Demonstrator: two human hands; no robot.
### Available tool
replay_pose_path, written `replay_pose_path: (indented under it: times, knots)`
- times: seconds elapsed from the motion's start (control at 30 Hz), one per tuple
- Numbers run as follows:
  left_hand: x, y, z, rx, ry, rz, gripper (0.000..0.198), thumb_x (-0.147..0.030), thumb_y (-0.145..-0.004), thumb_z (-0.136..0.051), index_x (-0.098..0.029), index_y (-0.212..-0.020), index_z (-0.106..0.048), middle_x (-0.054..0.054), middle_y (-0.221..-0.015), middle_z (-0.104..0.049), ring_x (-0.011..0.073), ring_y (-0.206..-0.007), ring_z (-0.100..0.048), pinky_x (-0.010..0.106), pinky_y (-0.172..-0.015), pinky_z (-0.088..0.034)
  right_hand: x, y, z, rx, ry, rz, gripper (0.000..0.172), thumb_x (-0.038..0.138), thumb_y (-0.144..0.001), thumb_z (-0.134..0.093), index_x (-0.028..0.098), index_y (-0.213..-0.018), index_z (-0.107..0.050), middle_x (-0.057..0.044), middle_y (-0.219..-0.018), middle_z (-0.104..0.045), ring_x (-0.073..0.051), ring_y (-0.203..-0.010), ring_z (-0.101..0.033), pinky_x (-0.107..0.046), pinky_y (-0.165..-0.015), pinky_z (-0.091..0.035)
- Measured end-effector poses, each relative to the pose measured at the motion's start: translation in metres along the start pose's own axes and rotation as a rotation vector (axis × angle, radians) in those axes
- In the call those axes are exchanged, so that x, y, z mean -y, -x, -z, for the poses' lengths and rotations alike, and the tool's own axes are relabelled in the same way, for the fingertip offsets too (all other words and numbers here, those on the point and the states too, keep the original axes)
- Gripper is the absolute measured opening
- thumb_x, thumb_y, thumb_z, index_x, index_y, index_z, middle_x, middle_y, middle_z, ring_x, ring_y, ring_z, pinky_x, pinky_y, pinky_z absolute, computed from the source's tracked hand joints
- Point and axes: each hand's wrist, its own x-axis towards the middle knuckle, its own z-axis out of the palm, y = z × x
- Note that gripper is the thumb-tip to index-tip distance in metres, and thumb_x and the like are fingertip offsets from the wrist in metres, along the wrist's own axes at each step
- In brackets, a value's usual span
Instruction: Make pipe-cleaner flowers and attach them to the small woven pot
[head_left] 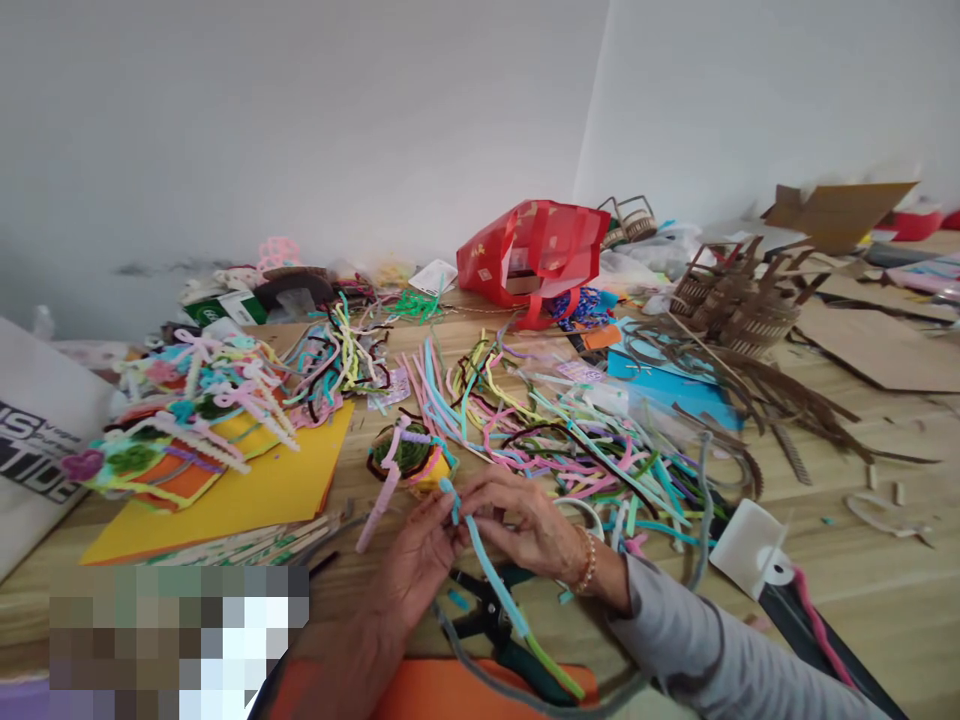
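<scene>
My left grip (pixel 429 548) and right grip (pixel 517 522) pinching blue pipe cleaner (pixel 492 571). Pliers (pixel 490 609) below, near front edge of table (pixel 840 590); red bag (pixel 487 262) toward back edge.

At the far middle, a red bag (pixel 486 262) lies before a pale wall (pixel 360 120). To its right are brown baskets (pixel 763 322), with flat cardboard (pixel 885 345) farther right and a blue sheet (pixel 679 397) nearer. At the left, a white bag (pixel 56 390) with dark lettering stands near yellow paper (pixel 146 527).
</scene>
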Motion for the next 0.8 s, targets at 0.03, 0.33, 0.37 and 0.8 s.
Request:
replay_pose_path:
  times: [0.03, 0.33, 0.37, 0.8]
  knots:
    - [0.001, 0.0, 0.0, -0.001, 0.001, -0.014, 0.018, -0.026, -0.064, -0.076, -0.021, -0.077, -0.063, -0.002, -0.072, -0.065, 0.0129, -0.065, -0.06, 0.026, -0.06, -0.051, 0.0, 0.0, 0.0, -0.002, -0.02, 0.0, 0.013, 0.025, -0.091, -0.054, 0.019, -0.094, -0.065, -0.01, -0.099, -0.064, -0.018, -0.09, -0.062, -0.031, -0.08, -0.05]
    - [0.002, 0.013, 0.002, -0.006, -0.829, -0.475, 0.015, -0.033, -0.081, -0.061, -0.023, -0.07, -0.061, -0.002, -0.06, -0.059, 0.0167, -0.059, -0.057, 0.028, -0.059, -0.047, -0.012, 0.006, -0.007, -0.108, -0.099, -0.29, 0.026, 0.039, -0.094, -0.048, 0.019, -0.081, -0.057, 0.0, -0.067, -0.056, -0.013, -0.059, -0.052, -0.024, -0.057, -0.042]
    - [0.002, 0.016, 0.002, -0.003, -0.96, -0.571, 0.015, -0.032, -0.083, -0.059, -0.023, -0.072, -0.062, -0.001, -0.062, -0.059, 0.0164, -0.06, -0.057, 0.027, -0.06, -0.047, -0.013, 0.007, -0.008, -0.101, -0.051, -0.291, 0.026, 0.038, -0.095, -0.046, 0.02, -0.08, -0.055, 0.001, -0.067, -0.054, -0.013, -0.059, -0.05, -0.023, -0.056, -0.041]
    - [-0.015, 0.03, 0.001, -0.021, -1.73, -1.558, 0.023, -0.006, -0.085, -0.052, -0.02, -0.09, -0.069, 0.007, -0.105, -0.072, 0.0232, -0.103, -0.058, 0.039, -0.094, -0.04, -0.017, 0.013, -0.011, 0.167, 0.438, -0.043, 0.017, 0.01, -0.086, -0.042, 0.019, -0.096, -0.05, -0.004, -0.084, -0.056, -0.016, -0.072, -0.052, -0.025, -0.066, -0.038]
